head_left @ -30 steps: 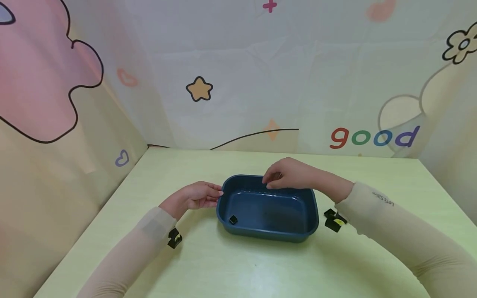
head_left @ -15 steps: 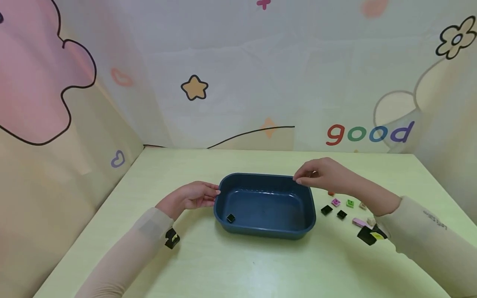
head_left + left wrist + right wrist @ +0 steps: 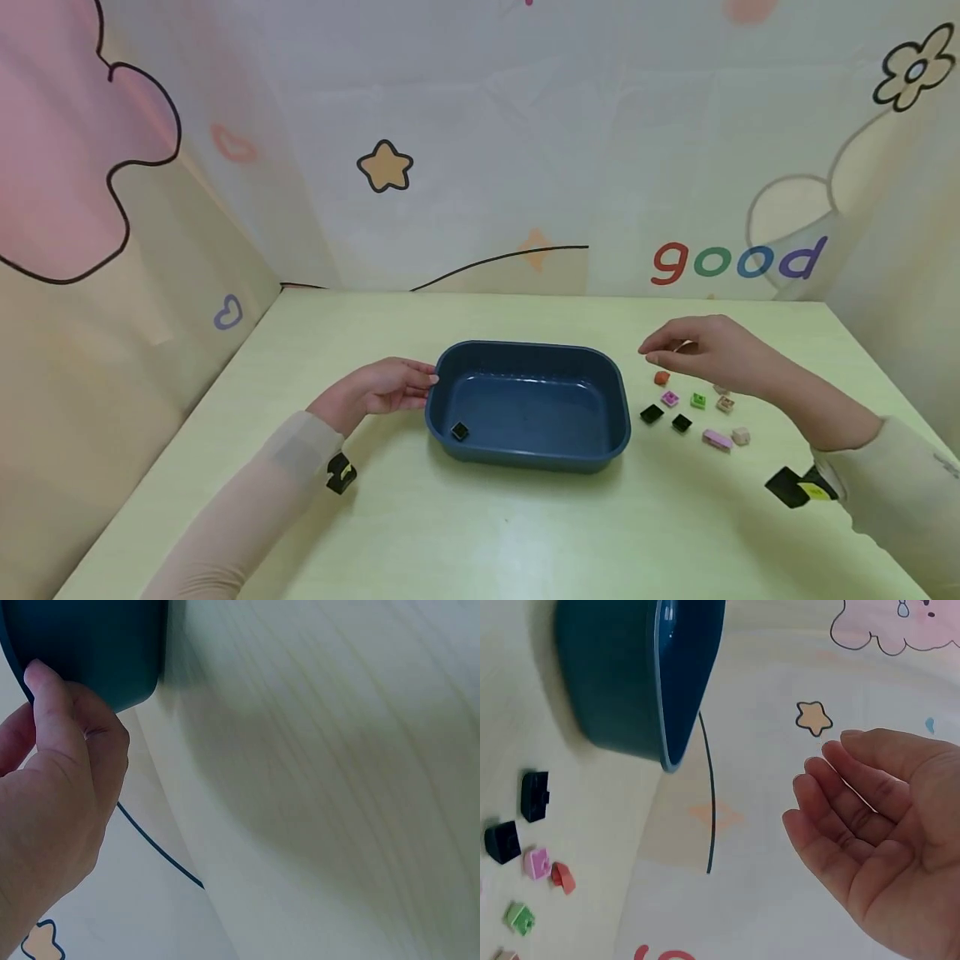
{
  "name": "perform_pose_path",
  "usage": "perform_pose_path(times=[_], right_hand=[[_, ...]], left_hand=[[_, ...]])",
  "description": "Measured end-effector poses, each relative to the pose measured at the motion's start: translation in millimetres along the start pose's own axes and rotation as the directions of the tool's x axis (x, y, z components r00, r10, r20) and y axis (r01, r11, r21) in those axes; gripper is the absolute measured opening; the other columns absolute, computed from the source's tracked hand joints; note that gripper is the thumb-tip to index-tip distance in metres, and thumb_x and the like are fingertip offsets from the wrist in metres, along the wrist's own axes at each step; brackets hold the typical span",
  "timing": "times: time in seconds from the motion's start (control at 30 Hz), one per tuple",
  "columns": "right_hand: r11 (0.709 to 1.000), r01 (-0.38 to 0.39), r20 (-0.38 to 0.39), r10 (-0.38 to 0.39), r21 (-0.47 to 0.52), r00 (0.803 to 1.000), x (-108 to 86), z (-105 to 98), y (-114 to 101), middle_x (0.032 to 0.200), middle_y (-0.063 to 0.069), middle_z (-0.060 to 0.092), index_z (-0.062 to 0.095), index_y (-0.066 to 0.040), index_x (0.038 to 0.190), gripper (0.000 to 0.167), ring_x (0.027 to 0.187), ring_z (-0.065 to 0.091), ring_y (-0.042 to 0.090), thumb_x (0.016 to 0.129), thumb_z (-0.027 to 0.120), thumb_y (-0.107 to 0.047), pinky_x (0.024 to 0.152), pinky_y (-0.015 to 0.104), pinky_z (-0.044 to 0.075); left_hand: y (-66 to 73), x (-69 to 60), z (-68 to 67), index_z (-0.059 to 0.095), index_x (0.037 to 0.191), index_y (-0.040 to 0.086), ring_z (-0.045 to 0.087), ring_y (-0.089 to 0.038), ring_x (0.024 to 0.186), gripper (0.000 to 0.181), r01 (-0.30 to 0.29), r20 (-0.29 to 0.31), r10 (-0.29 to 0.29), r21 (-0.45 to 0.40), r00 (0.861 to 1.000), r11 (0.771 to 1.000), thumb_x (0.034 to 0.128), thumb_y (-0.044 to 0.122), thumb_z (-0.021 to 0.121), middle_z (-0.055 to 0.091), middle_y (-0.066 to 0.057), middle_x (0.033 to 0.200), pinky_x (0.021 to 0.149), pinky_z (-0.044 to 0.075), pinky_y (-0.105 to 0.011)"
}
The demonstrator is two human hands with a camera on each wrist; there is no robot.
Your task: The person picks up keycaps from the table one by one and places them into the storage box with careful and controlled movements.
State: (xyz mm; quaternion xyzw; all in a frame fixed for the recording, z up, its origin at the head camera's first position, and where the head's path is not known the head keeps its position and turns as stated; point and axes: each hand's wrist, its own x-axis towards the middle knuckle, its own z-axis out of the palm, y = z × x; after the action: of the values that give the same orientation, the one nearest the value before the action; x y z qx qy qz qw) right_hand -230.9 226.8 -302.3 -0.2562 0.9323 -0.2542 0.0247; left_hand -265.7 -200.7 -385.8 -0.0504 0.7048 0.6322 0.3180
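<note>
A dark blue tray (image 3: 532, 464) stands on the table, with one small black block (image 3: 460, 431) in its front left corner. My left hand (image 3: 382, 388) holds the tray's left end; in the left wrist view the thumb and fingers (image 3: 52, 697) lie at its rim. Off the tray's right side, my right hand (image 3: 712, 354) hovers above the table, empty, its fingers loosely bent in the right wrist view (image 3: 877, 817). Below it lie small blocks: two black (image 3: 652, 413), an orange (image 3: 662, 378), a green (image 3: 698, 401), pinks (image 3: 717, 440) and several beige ones (image 3: 741, 436).
A pale wooden table (image 3: 487, 533) carries everything. Behind it hangs a printed cloth (image 3: 480, 167) with a star and the word "good", and further cloth stands along the left and right sides.
My right hand has moved from over the tray's back rim to the right, away from the tray, uncovering the loose blocks. My left hand keeps its hold, and the whole head view has shifted slightly.
</note>
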Motion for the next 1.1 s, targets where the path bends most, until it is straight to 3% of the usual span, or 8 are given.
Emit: perform_pose_path(times=[0.17,0.43,0.77,0.9,1.1], right_hand=[[0.999,-0.047,-0.034,0.046,-0.008,0.998,-15.1,-8,17,0.108,0.004,0.076,0.075,-0.009,0.114,0.019,0.089,0.059,-0.010,0.098,0.069,-0.017,0.081,0.011,0.054],[0.994,-0.107,-0.047,0.105,-0.027,0.993,-33.7,-8,50,0.110,0.010,0.075,0.074,-0.006,0.117,0.021,0.086,0.056,-0.016,0.100,0.066,-0.016,0.078,0.011,0.054],[0.988,-0.150,-0.069,0.148,-0.033,0.987,-59.3,4,79,0.104,0.008,0.076,0.074,-0.004,0.114,0.020,0.085,0.052,-0.019,0.097,0.069,-0.012,0.075,0.013,0.055],[0.985,-0.168,-0.062,0.166,-0.031,0.984,-71.5,13,90,0.102,0.008,0.076,0.073,0.000,0.114,0.020,0.084,0.051,-0.020,0.096,0.068,-0.009,0.074,0.015,0.056],[0.983,-0.176,-0.029,0.175,-0.043,0.984,-85.8,23,107,0.107,0.013,0.074,0.071,0.003,0.115,0.027,0.086,0.048,-0.021,0.091,0.074,-0.009,0.073,0.016,0.057]], left_hand=[[-0.3,2.4,3.3,0.043,0.144,-0.007,0.067,-0.006,0.073,0.041,0.000,-0.007,0.000,-0.002,1.000,1.000,0.1065,0.007,0.049,0.067,0.002,0.084,0.069,0.061,-0.016],[0.7,-0.2,2.1,0.047,0.139,-0.006,0.067,-0.006,0.071,0.034,0.009,0.005,-0.009,-0.029,1.000,1.000,0.1062,0.006,0.049,0.068,0.003,0.082,0.068,0.061,-0.016],[1.9,0.7,0.0,0.046,0.140,-0.006,0.067,-0.006,0.072,0.036,0.010,0.010,-0.010,-0.025,1.000,1.000,0.1064,0.007,0.049,0.068,0.002,0.083,0.069,0.061,-0.016],[0.9,0.8,-0.3,0.050,0.135,-0.004,0.067,-0.006,0.072,0.031,0.014,0.008,-0.014,-0.023,1.000,1.000,0.1062,0.006,0.049,0.068,0.002,0.083,0.070,0.061,-0.016],[1.6,1.6,-0.3,0.047,0.141,-0.005,0.067,-0.007,0.073,0.036,0.022,-0.004,-0.022,-0.011,1.000,1.000,0.1067,0.007,0.048,0.068,0.002,0.085,0.070,0.061,-0.016]])
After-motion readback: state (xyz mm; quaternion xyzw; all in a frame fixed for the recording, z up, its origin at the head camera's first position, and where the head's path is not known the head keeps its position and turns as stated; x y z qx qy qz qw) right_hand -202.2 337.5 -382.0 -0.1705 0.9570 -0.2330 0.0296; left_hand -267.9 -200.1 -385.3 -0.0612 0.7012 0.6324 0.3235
